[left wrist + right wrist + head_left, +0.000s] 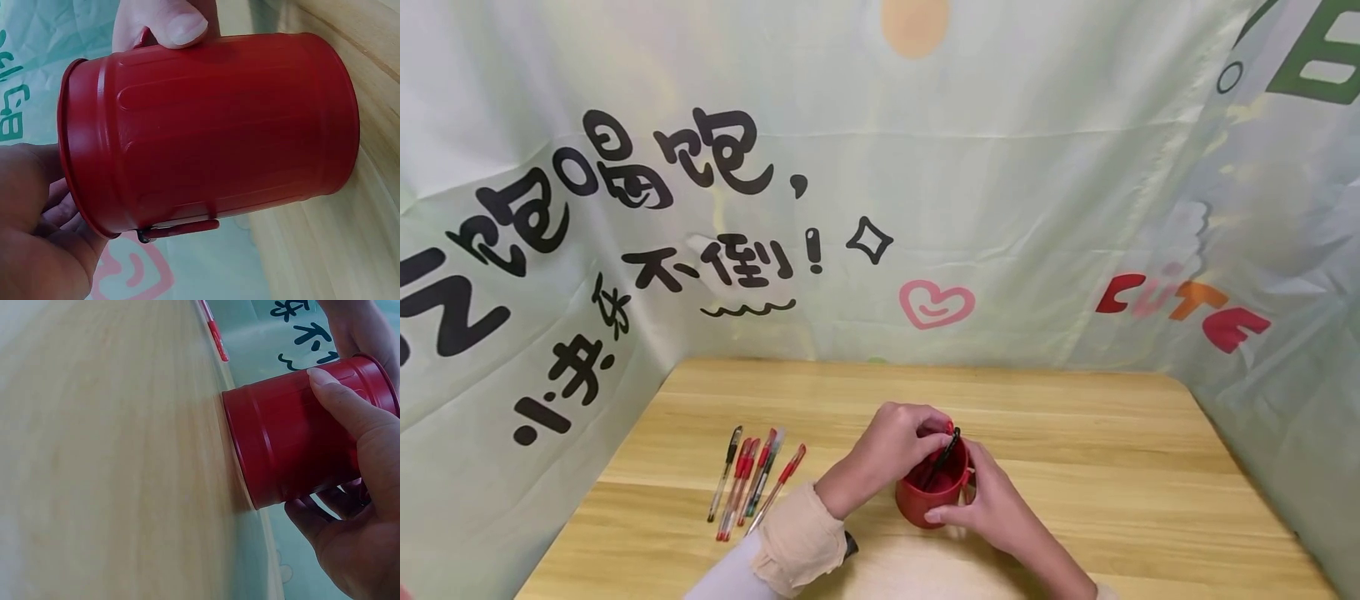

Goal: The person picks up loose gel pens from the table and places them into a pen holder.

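Grips a red cup (pixel 917 507) with the right hand (pixel 1000 496), upright at the surface of the wooden table (pixel 1120 433), to the right of a loose row of pens (pixel 735 487). Shows only from the head the inside of the cup, with a black pen (pixel 942 462) leaning in it and a small red tip (pixel 950 426) beside the pen's upper end. Bends the fingers of the left hand (pixel 891 446) over the cup's mouth, right at that upper end; cannot tell, with the contact partly hidden, whether pinching the pen or merely touching it.

Gives in the left wrist view more of the outer wall: raised ribs, a red handle (pixel 187 229) with a dark joint near the rim, and the right thumb against the opposite side. Also catches the pink heart (pixel 134 269) of the wall cloth (pixel 1037 208).

Makes clearest in the right wrist view the right hand's hold, with the thumb laid along one side of the wall and bent fingers on the other. Includes a red-capped pen (pixel 217 340) by the table's edge. Shows from the head alone a dark object (pixel 851 546), mostly hidden by the beige cuff (pixel 801 537).
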`<action>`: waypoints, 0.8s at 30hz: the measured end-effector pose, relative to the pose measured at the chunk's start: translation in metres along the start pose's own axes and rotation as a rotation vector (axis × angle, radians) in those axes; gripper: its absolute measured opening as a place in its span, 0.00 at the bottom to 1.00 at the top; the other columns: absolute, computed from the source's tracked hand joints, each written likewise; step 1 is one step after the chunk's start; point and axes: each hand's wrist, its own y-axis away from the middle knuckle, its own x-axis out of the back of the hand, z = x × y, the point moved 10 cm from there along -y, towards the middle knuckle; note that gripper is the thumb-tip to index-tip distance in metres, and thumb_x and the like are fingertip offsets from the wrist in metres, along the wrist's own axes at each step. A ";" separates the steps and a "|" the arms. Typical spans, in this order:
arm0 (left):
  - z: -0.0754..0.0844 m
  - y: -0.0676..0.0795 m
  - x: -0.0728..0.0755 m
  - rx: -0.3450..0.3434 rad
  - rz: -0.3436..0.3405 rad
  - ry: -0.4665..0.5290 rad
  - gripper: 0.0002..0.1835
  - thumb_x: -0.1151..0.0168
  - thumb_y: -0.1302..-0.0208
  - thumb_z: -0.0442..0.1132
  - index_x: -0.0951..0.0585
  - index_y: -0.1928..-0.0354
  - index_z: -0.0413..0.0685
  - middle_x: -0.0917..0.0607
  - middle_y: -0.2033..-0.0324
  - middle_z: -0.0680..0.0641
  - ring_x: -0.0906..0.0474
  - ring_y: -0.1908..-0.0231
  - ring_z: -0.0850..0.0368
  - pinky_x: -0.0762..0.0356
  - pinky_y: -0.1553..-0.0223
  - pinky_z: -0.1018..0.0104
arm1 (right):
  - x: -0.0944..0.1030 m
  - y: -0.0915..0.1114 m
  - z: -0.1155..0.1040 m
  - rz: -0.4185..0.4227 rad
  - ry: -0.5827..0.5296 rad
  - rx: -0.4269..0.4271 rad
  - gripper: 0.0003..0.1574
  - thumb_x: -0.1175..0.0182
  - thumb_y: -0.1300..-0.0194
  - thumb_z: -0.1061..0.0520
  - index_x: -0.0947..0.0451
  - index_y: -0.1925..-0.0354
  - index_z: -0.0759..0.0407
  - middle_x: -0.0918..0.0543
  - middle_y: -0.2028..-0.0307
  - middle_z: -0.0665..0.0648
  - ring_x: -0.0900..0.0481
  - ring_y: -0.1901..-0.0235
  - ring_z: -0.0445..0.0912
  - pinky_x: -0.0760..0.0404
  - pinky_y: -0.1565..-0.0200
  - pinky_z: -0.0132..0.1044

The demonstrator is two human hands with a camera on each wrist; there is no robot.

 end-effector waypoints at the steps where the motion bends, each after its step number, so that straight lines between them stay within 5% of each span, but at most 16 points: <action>1: 0.001 -0.001 0.000 -0.008 -0.001 -0.008 0.09 0.29 0.33 0.38 0.10 0.53 0.45 0.06 0.60 0.49 0.10 0.60 0.66 0.22 0.62 0.87 | 0.000 0.000 0.000 0.001 0.001 0.001 0.67 0.15 0.58 0.40 0.36 0.26 0.53 0.25 0.34 0.55 0.21 0.37 0.48 0.18 0.41 0.34; 24: 0.004 -0.005 -0.013 -0.023 -0.075 -0.151 0.11 0.29 0.32 0.42 0.10 0.52 0.48 0.07 0.61 0.52 0.12 0.62 0.70 0.22 0.63 0.86 | -0.001 -0.001 0.001 -0.007 -0.002 -0.002 0.64 0.15 0.57 0.40 0.36 0.28 0.54 0.25 0.34 0.56 0.21 0.38 0.48 0.17 0.42 0.33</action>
